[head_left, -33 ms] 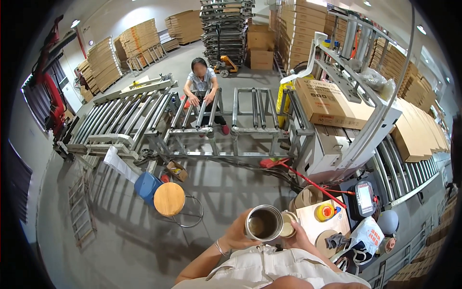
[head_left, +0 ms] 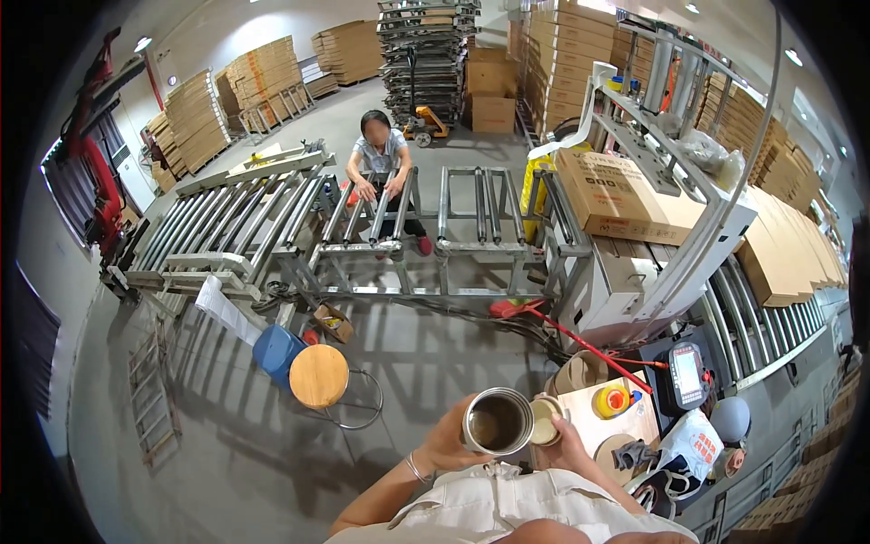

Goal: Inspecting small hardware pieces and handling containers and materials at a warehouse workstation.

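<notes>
In front of my body, my left hand [head_left: 444, 437] is wrapped round an open steel tumbler [head_left: 497, 421]. Its mouth faces up and some dark liquid shows at the bottom. Close by on the right, my right hand [head_left: 568, 444] grips a round cream-coloured lid [head_left: 546, 422], with the thumb near its rim. The lid is off the tumbler and right beside its edge; whether the two touch I cannot tell. The fingers under the lid are partly hidden.
A wooden-topped stool [head_left: 318, 376] stands left, beside a blue bin [head_left: 276, 352]. At right, a board [head_left: 589, 410] bears a yellow tape measure-like item [head_left: 613, 401]; a control pendant [head_left: 686, 375] lies beyond. Ahead, a person [head_left: 378, 156] works at a roller conveyor [head_left: 489, 243]. A red-handled tool [head_left: 589, 346] leans nearby.
</notes>
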A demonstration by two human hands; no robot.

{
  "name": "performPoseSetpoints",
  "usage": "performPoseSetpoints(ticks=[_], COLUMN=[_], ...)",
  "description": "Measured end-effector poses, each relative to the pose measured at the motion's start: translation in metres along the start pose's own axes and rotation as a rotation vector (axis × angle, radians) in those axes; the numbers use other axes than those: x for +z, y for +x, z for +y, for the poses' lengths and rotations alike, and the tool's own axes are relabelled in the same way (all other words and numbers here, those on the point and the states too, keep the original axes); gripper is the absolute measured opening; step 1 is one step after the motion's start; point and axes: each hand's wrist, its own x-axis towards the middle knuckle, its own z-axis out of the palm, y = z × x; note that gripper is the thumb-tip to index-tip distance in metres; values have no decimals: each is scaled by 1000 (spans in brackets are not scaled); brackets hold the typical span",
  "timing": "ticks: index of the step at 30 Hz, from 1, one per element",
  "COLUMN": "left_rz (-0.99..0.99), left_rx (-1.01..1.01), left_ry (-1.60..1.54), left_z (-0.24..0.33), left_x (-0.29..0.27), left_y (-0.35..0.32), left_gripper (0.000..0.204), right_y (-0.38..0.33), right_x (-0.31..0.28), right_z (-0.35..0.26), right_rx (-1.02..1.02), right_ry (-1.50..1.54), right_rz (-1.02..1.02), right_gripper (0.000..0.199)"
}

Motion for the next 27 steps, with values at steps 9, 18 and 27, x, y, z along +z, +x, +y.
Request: performPoseSetpoints(ticks=[9,18,27], left_rz=[-18,-94,-98], left_rx=[-29,-176,-173], left_ry=[-225,-252,-248], left_z=[2,-19,-32], left_x=[13,32,50], left_y=[3,-9,-4], left_gripper=[84,84,84], right_y=[-17,-34,-33], right_x=[85,129,114], right_z=[-81,-60,-57], right_rx=[-792,-649,-700], right_ry=[-1424,-2090,-2113], right_rz=[-397,-431,-335], right_gripper=[84,81,84])
